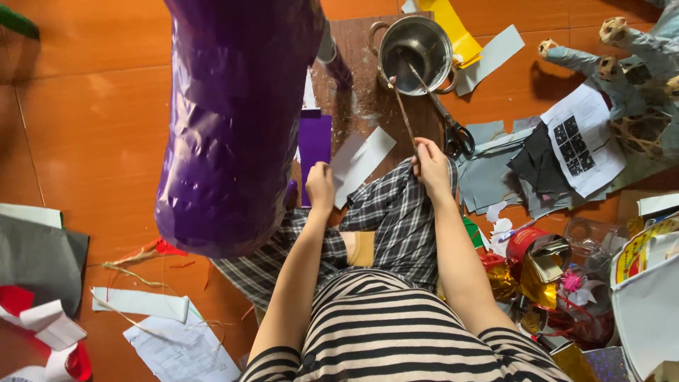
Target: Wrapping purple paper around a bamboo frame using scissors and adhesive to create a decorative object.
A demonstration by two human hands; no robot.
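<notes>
Grey paper strip (362, 161): it lies slanted across your lap and the brown board, between your two hands, its near end under your left fingertips.
Purple figure (233, 120): the largest thing in view, a bulging form wrapped in glossy purple paper, it stands on the orange floor (92, 134) to your left, just beside your left hand.
Your clothing: a black-and-cream striped top (396, 332) and plaid shorts (396, 219) fill the lower middle of the frame.
Paper heap (537, 163): grey and black sheets, with one white printed sheet on top, lie piled to the right of your right hand.
Brown board (368, 85): it sits on the floor ahead of your knees and carries the metal pot.
Metal pot (416, 49): round, two-handled, it stands at the far end of the board with a stick leaning inside it.
Scissors (453, 127): they lie shut beside the pot, black handles toward you.
Left hand (320, 185): its grip is pressed down on the strip's near end, fingers curled.
Right hand (431, 166): its grip pinches a thin stick (404, 113), whose far tip reaches the pot's rim.
</notes>
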